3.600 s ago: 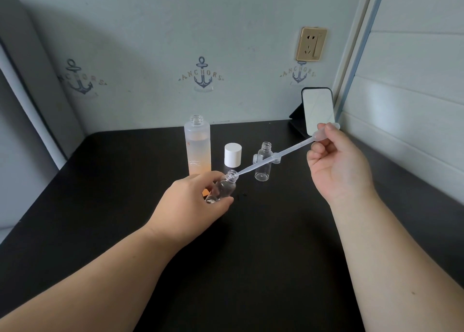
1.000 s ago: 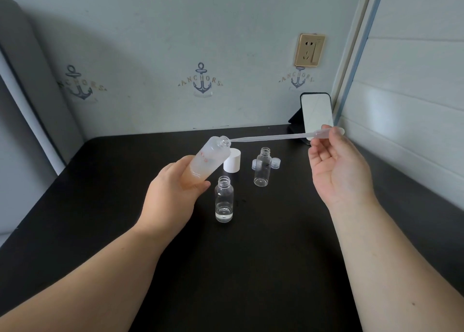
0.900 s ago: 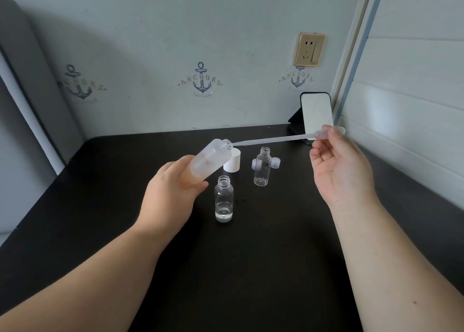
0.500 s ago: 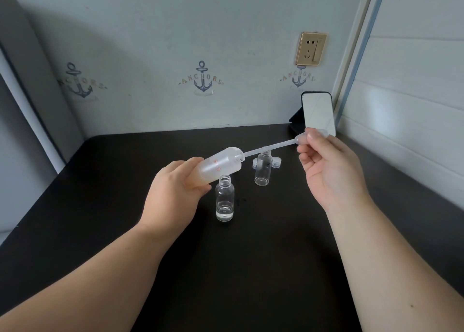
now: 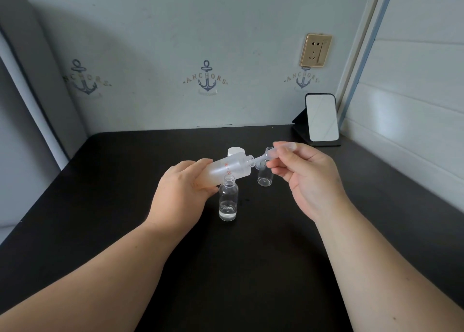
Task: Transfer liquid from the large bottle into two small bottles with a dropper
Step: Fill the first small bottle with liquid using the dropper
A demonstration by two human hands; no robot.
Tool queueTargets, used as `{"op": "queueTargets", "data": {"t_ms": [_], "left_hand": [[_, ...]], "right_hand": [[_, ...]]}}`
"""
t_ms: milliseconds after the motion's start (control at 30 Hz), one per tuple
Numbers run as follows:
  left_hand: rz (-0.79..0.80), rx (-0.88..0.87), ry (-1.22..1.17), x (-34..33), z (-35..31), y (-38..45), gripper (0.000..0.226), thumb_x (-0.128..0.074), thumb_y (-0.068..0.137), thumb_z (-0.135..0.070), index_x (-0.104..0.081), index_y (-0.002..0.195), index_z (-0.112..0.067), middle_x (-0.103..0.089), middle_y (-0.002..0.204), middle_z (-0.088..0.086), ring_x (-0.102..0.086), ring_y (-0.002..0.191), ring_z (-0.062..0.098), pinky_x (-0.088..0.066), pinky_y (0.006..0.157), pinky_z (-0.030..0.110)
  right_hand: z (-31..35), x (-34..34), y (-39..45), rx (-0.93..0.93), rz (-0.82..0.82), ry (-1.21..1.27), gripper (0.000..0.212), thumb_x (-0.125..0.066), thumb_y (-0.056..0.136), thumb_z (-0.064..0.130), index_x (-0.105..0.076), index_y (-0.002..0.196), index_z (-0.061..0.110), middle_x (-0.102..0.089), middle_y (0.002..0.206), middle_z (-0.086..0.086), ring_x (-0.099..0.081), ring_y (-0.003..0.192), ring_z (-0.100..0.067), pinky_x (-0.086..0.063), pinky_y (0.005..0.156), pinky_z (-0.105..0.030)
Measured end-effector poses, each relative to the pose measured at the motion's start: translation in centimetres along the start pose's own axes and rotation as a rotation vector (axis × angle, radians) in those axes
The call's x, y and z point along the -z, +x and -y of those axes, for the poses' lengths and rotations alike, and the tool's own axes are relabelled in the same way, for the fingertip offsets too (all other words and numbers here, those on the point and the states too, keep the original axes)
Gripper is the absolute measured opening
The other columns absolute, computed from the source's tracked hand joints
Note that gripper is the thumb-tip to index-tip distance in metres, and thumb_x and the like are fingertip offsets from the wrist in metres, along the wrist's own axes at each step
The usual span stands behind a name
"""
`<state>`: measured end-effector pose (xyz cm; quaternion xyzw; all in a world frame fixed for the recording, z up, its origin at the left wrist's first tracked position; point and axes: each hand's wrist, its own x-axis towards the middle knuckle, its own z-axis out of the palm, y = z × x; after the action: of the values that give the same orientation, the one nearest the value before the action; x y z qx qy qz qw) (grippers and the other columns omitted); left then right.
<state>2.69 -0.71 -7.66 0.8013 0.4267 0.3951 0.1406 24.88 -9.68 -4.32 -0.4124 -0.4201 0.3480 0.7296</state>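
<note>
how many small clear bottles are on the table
2: the near small bottle stands in front of the left hand; the far small bottle stands behind it, partly hidden by the right hand.

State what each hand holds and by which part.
The left hand grips the large bottle round its lower body, tilted with its neck to the right. The right hand pinches the dropper at its bulb end, its stem in the bottle's neck.

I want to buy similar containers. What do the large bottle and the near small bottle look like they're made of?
Large bottle: frosted, translucent, likely plastic; its contents show only as a haze. Near small bottle: clear and glossy, liquid at the bottom plainly visible; could be clear plastic or glass, the view doesn't settle which.
</note>
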Motion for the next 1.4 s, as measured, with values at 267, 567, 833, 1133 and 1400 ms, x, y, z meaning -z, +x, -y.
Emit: {"op": "queueTargets", "data": {"t_ms": [267, 567, 833, 1133, 1400], "left_hand": [[-0.004, 0.013, 0.004, 0.1, 0.1, 0.1, 0.052, -0.081, 0.082, -0.023, -0.064, 0.13, -0.03, -0.062, 0.114, -0.011, -0.056, 0.106, 0.019, -0.046, 0.092, 0.034], [-0.025, 0.013, 0.014, 0.3, 0.1, 0.0, 0.052, -0.082, 0.08, -0.02, -0.065, 0.128, -0.03, -0.056, 0.106, -0.017, -0.055, 0.104, 0.018, -0.039, 0.086, 0.028], [-0.019, 0.098, -0.059, 0.7, 0.1, 0.1, 0.041, -0.075, 0.085, -0.029, -0.062, 0.122, -0.039, -0.059, 0.1, -0.017, -0.053, 0.093, 0.004, -0.038, 0.075, 0.017], [-0.037, 0.15, -0.17, 0.8, 0.2, 0.0, 0.019, -0.072, 0.086, -0.037, -0.058, 0.097, -0.043, -0.061, 0.083, -0.016, -0.055, 0.083, -0.001, -0.04, 0.064, 0.026], [0.011, 0.236, -0.267, 0.5, 0.0, 0.1, 0.024, -0.076, 0.085, -0.042, -0.054, 0.091, -0.049, -0.063, 0.092, -0.03, -0.062, 0.083, -0.01, -0.047, 0.065, 0.021]], "right_hand": [[0.6, 0.9, 0.4, -0.02, -0.048, 0.114, 0.015, -0.072, 0.084, 0.022, -0.08, 0.09, 0.012, -0.076, 0.091, -0.009, -0.07, 0.074, -0.017, -0.056, 0.07, -0.026], [1.3, 2.4, 0.9, -0.005, -0.159, 0.25, 0.018, -0.07, 0.087, 0.024, -0.076, 0.093, 0.007, -0.074, 0.085, -0.003, -0.069, 0.072, -0.015, -0.056, 0.069, -0.024], [1.6, 3.6, 1.4, -0.021, -0.309, 0.474, 0.018, -0.068, 0.095, 0.021, -0.076, 0.098, 0.005, -0.074, 0.086, -0.005, -0.07, 0.076, -0.014, -0.056, 0.072, -0.023], [1.8, 3.9, 1.5, 0.005, -0.351, 0.539, 0.026, -0.068, 0.097, 0.018, -0.078, 0.076, 0.005, -0.074, 0.092, -0.002, -0.07, 0.075, -0.013, -0.055, 0.072, -0.023], [1.7, 3.6, 1.5, -0.03, -0.31, 0.514, 0.026, -0.067, 0.095, 0.017, -0.079, 0.076, 0.004, -0.071, 0.078, -0.004, -0.062, 0.065, -0.014, -0.051, 0.062, -0.023]]}}
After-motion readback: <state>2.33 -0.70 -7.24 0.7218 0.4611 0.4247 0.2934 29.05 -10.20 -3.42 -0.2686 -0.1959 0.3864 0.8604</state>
